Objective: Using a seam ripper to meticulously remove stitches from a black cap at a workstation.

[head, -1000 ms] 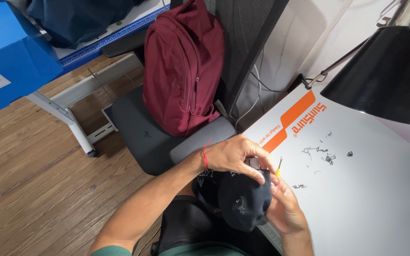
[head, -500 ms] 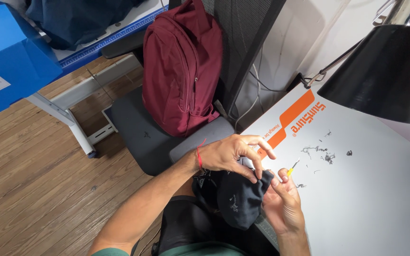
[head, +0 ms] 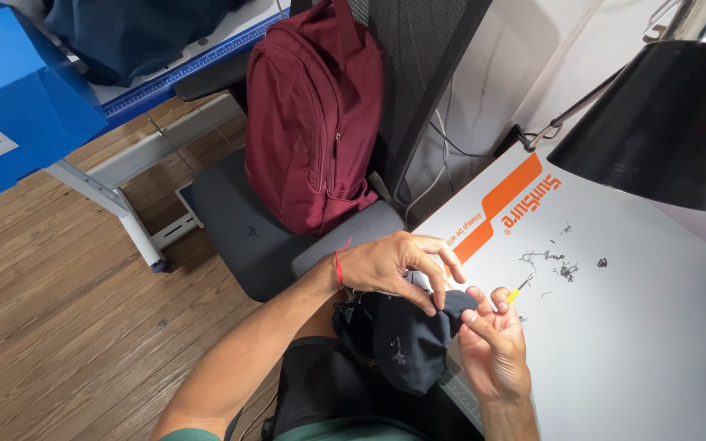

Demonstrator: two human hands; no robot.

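A piece of dark navy fabric (head: 406, 343) is held over the lap, at the near edge of the white table (head: 639, 343). It is pinched from above by the left hand (head: 394, 265), whose fingers are curled closely around a fold near the top of the cloth. The right hand (head: 496, 347) is closed on a small yellow-handled tool (head: 516, 292), probably a seam ripper, whose tip points up and away from the cloth; the lower fingers of this hand also support the fabric edge.

The step in hand is judged to be the removal of stitches from a seam. For this to be done well, the seam should be kept stretched tight between the two hands, so that each stitch stands open. The point of the tool should be slipped only under the thread, never into the weave, and pushed away from the fingers of the holding hand. Only a short length should be cut each time, and the loose ends should be pulled out gently.

Small dark thread scraps (head: 561, 265) lie on the table beyond the hands, under a black lamp shade (head: 655, 135). A maroon backpack (head: 312, 122) stands on a grey office chair (head: 239, 237) well apart on the left.
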